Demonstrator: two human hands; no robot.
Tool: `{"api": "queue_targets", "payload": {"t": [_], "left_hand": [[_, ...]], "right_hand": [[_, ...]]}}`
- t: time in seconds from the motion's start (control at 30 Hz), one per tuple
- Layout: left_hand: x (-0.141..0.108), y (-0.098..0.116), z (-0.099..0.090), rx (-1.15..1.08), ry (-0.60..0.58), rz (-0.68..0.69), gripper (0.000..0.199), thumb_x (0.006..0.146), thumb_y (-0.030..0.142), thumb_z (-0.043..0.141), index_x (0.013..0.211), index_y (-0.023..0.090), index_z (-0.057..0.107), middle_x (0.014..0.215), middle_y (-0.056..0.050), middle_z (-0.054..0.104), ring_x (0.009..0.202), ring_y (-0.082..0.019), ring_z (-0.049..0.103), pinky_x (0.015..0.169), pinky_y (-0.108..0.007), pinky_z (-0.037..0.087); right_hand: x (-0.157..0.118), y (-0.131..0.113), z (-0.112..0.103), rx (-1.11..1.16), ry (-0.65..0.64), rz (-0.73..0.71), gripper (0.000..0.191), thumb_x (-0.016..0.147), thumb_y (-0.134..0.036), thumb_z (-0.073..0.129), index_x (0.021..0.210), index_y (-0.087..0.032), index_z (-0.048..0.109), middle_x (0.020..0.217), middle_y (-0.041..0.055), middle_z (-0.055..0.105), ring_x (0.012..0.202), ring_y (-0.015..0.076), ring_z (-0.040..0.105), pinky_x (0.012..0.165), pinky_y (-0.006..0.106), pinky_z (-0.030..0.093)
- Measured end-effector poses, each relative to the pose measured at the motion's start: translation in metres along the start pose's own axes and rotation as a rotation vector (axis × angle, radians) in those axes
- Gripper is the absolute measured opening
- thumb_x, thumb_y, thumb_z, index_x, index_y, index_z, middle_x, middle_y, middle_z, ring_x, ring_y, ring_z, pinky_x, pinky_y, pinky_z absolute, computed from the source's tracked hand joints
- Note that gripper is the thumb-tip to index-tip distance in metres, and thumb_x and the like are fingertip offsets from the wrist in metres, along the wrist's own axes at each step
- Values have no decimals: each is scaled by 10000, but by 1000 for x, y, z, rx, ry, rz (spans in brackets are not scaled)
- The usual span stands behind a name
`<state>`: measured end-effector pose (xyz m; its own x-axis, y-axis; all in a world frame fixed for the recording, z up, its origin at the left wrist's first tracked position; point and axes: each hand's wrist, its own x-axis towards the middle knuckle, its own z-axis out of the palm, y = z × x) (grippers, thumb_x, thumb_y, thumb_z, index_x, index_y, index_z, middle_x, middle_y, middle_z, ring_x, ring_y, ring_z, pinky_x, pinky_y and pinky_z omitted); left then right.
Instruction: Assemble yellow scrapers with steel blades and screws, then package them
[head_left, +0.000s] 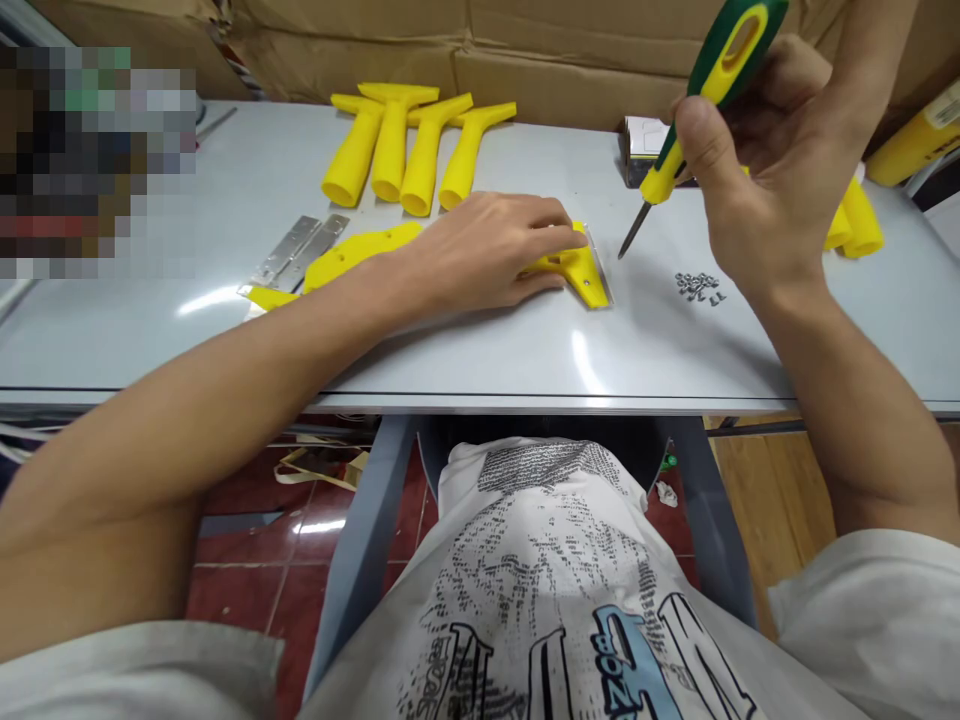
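Note:
My left hand (495, 245) is closed over a yellow scraper (586, 285) lying on the table. A thin metal blade runs along the scraper's right edge, and a screw shows in its head; most of the handle is hidden under my palm. Raised above the table, my right hand (765, 170) grips a screwdriver (694, 110) with a green and yellow handle. Its tip points down and left, apart from the scraper. Below and right of the tip lies a small pile of screws (697, 287).
Several yellow handles (420, 150) stand at the back. Metal blades (296, 250) and flat yellow pieces (360, 255) lie left of my hand. A small box (645, 150) is behind the screwdriver, more yellow handles (859, 220) are at right. Cardboard (360, 55) lines the back edge.

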<state>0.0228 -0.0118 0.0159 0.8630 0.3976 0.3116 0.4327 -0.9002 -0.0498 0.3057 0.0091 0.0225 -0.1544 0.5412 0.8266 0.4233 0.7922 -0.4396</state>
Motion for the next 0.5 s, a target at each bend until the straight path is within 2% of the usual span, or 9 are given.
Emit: {"api": "queue_targets", "payload": {"t": [0.07,0.13,0.23,0.33,0.5], "left_hand": [[0,0,-1,-44,14,-44,448,1101,432,512,1477,206,603,1338,-138,700,1107,-277,675,892,-411,537],[0,0,-1,-94,40,-59,439,1095,427,533,1458,193,609,1284,-132,700,1063,-257,668,891,-394,533],[1,-1,3,-149,78,-42,364,1101,422,540,1377,214,654,1227,-113,707,1014,-217,648,901,-368,530],[1,-2,9,-181,135,-23,313,1094,422,558,1290,222,699,1209,-108,703,1038,-226,661,918,-380,540],[0,-1,15,-159,193,1,293,1093,413,557,1198,229,760,1193,-115,698,1028,-239,678,874,-401,570]], "right_hand": [[-1,-1,0,-132,68,-186,569,957,-737,596,1408,-473,370,1319,-8,555,772,150,599,582,325,517],[-1,-3,3,-207,101,-278,521,973,-732,578,1371,-421,451,1232,6,570,672,114,567,508,290,472],[-2,-4,9,-210,144,-309,526,960,-727,607,1361,-419,464,1222,3,565,660,102,572,488,272,465],[-2,-1,13,-181,125,-258,517,964,-686,640,1370,-436,439,1261,-3,569,692,109,622,491,267,482],[-4,-4,15,-84,186,-266,594,924,-801,623,1366,-442,452,1258,-10,582,664,108,634,528,294,589]]}}
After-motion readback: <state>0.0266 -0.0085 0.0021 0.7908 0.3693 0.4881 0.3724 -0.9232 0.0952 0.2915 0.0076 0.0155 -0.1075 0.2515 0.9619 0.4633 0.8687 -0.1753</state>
